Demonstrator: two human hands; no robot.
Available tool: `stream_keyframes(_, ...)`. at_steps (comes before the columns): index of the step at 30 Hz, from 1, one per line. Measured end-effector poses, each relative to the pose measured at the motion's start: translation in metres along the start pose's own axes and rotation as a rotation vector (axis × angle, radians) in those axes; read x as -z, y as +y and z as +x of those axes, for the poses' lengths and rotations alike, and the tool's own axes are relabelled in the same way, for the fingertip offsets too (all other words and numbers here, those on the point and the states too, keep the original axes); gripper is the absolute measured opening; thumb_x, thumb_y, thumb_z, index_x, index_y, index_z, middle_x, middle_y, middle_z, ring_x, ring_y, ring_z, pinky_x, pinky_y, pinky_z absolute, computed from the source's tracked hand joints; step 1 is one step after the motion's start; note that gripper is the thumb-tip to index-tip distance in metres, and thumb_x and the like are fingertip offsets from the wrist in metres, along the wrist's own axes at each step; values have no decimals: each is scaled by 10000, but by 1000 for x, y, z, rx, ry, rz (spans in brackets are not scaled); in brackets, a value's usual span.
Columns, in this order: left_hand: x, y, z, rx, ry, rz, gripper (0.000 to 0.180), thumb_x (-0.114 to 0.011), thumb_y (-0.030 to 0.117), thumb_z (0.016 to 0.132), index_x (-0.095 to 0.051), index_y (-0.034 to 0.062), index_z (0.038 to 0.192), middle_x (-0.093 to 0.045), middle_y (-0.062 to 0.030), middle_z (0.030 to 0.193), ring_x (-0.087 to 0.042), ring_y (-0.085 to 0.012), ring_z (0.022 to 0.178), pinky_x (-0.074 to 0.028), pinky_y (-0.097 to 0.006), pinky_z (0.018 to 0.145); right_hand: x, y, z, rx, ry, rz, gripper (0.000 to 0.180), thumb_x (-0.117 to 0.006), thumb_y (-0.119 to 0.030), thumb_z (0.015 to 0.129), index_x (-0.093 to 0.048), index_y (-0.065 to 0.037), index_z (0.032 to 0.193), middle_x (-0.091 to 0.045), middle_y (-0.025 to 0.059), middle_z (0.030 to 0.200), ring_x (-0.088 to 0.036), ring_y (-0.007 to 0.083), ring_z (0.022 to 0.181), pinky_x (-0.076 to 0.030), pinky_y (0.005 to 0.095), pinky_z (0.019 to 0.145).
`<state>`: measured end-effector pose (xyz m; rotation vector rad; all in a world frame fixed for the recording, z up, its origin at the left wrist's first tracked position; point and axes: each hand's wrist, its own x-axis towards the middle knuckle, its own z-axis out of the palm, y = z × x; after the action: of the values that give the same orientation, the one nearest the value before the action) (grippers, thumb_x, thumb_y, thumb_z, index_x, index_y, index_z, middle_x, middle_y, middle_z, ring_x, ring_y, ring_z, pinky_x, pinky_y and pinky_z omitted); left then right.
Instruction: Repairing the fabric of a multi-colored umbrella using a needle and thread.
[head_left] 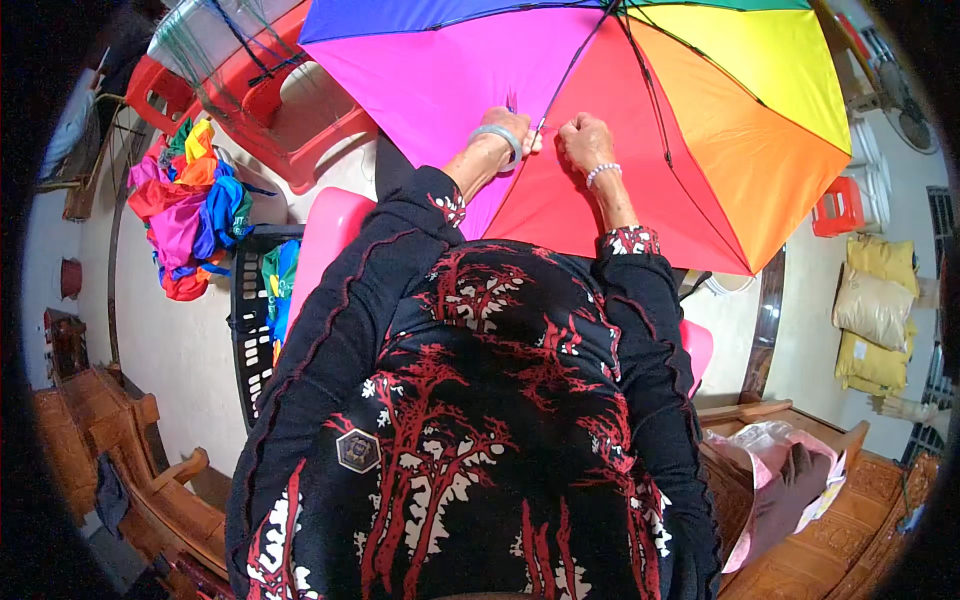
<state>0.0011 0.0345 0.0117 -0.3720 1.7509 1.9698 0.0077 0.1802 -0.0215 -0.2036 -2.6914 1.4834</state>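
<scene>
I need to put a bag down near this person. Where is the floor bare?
Bare pale floor lies between the fabric pile and the wooden chair. Ahead, the open umbrella, under both hands, and the red stools crowd it.

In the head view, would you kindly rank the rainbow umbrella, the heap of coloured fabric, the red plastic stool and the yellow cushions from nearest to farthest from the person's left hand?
1. Rainbow umbrella: the left hand grips its canopy at a rib.
2. Red plastic stool: upper left, beyond the left forearm.
3. Heap of coloured fabric: far left, above the black crate.
4. Yellow cushions: far right edge, farthest away.
</scene>
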Motion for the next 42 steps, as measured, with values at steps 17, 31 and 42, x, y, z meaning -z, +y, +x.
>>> stream_keyframes(17, 6, 3, 4, 143, -102, -92, 187, -453, 43, 810, -469, -58, 654, -496, -149, 504, -424, -180, 339, -318, -276, 307, 12, -31, -7, -199, -236, 84, 130, -487, -116, 781, -497, -29, 686, -501, 58, 535, -455, 133, 408, -346, 265, 355)
stream_keyframes(31, -1, -1, 3, 57, -28, -20, 199, -444, 37, 795, -479, -43, 617, -505, -129, 492, -443, -167, 339, -334, -275, 304, 16, -44, -17, -389, -336, 545, 87, -446, -66, 805, -435, -59, 719, -508, 63, 538, -443, 113, 369, -335, 260, 287)
stream_keyframes(42, -7, -5, 3, -74, -15, 446, 199, -605, 168, 710, -559, -25, 690, -590, -143, 606, -586, -227, 492, -454, -316, 424, 30, -23, -19, 456, 109, -452, 39, -479, -81, 765, -500, -50, 755, -576, 137, 671, -541, 298, 545, -435, 390, 491)
